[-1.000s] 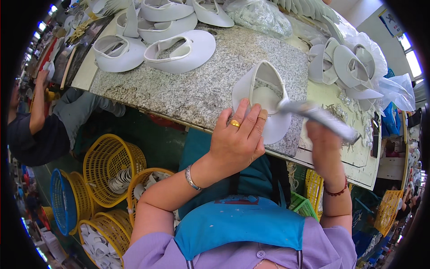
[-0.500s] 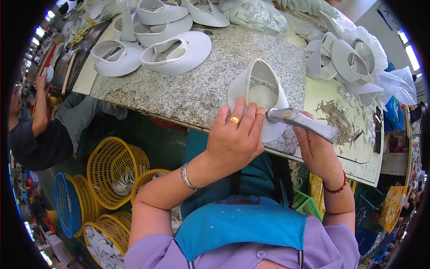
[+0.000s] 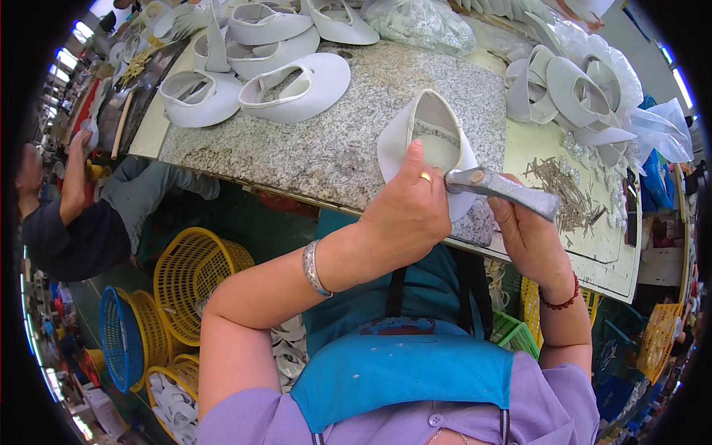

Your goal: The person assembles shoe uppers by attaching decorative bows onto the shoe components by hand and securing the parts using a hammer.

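A white shoe upper (image 3: pixel 395 139) stands on the speckled stone slab (image 3: pixel 326 159) near its front edge, its opening facing up. My left hand (image 3: pixel 408 200) is closed on the upper's near edge, thumb pointing up into the opening. In my right hand (image 3: pixel 530 241) is a metal hammer (image 3: pixel 512 194), gripped by the handle, which the head and hand mostly hide. Its round face sits right beside the fingers of my left hand, at the upper's right edge; whether it touches the upper, I cannot tell.
Other white uppers (image 3: pixel 297 104) lie at the slab's back left, and more (image 3: pixel 575 93) are heaped on the right. Thin metal pins (image 3: pixel 560 189) are scattered beside the slab. Yellow baskets (image 3: pixel 189 267) and a blue basket (image 3: pixel 119 337) stand below left. A co-worker (image 3: pixel 74 230) is farther left.
My left hand's fingers, stretched over the upper before, are now curled with the thumb up at its edge. The hammer has barely moved. The view has shifted slightly.
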`<state>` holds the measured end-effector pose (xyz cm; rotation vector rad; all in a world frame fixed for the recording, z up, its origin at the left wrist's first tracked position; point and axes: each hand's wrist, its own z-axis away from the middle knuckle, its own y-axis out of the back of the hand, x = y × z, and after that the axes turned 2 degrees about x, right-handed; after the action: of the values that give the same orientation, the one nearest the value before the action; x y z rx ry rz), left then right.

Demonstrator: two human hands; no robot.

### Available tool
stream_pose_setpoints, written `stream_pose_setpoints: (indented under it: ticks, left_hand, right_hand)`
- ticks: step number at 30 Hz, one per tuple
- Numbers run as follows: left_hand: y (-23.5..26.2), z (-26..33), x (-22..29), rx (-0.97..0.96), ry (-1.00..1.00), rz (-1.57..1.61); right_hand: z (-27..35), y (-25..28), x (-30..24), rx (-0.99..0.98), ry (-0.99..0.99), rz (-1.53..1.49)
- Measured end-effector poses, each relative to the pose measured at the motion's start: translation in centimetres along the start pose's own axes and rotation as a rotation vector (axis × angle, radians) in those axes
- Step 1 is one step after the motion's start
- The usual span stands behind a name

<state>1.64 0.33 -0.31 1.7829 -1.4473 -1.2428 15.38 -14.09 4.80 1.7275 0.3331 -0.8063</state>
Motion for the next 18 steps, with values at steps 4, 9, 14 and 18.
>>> stream_pose_setpoints:
  ticks: [4,9,14,18]
  left_hand:
    - [1.0,-0.4,0.1,-0.174,0.022,0.091]
    - [0.3,1.0,0.4,-0.008,0.284,0.357]
    - [-0.8,2.1,1.0,0.276,0.422,0.422]
    - [-0.9,2.1,0.9,0.282,0.452,0.480]
  right_hand:
    - [-0.5,0.2,0.5,0.143,0.113,0.082]
    - [-1.0,0.1,0.3,0.101,0.110,0.119]
    - [-0.9,-0.2,-0.8,0.180,0.161,0.061]
    - [-1.1,-2.2,1.2,0.238,0.366,0.307]
